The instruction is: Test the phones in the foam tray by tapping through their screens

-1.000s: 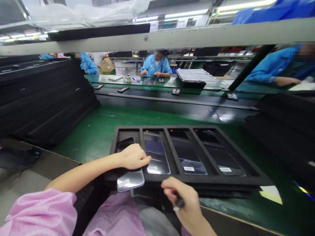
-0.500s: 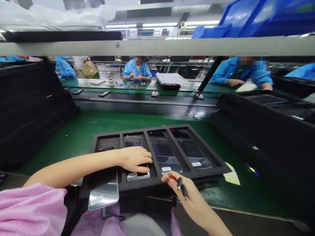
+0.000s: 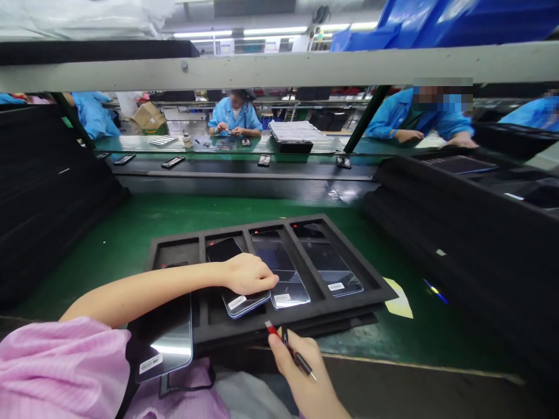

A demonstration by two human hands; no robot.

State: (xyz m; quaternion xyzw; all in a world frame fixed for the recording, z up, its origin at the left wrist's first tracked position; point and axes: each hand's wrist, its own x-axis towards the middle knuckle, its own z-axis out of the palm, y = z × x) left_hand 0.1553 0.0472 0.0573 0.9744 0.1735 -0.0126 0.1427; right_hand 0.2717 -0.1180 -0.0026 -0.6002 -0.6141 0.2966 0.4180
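Observation:
A black foam tray (image 3: 349, 273) with several long slots lies on the green bench in front of me. My left hand (image 3: 247, 273) rests on a phone (image 3: 238, 297) in the second slot, fingers curled over it, and the phone sits askew with its near end raised over the divider. Another phone (image 3: 163, 337) sticks out of the first slot over the tray's near edge. Two more phones (image 3: 279, 267) (image 3: 332, 270) lie flat in the right slots. My right hand (image 3: 301, 364) is closed on a red and black pen (image 3: 290, 349) just below the tray's front edge.
Stacks of black foam trays stand at the left (image 3: 48, 192) and right (image 3: 463, 215). A dark conveyor (image 3: 244, 169) with phones on it runs across the back. People in blue coats work beyond it. A yellow note (image 3: 399, 302) lies right of the tray.
My left hand moved from the first phone to the one in the second slot and turned it askew. The first phone slid further out. My right hand drew back with the pen.

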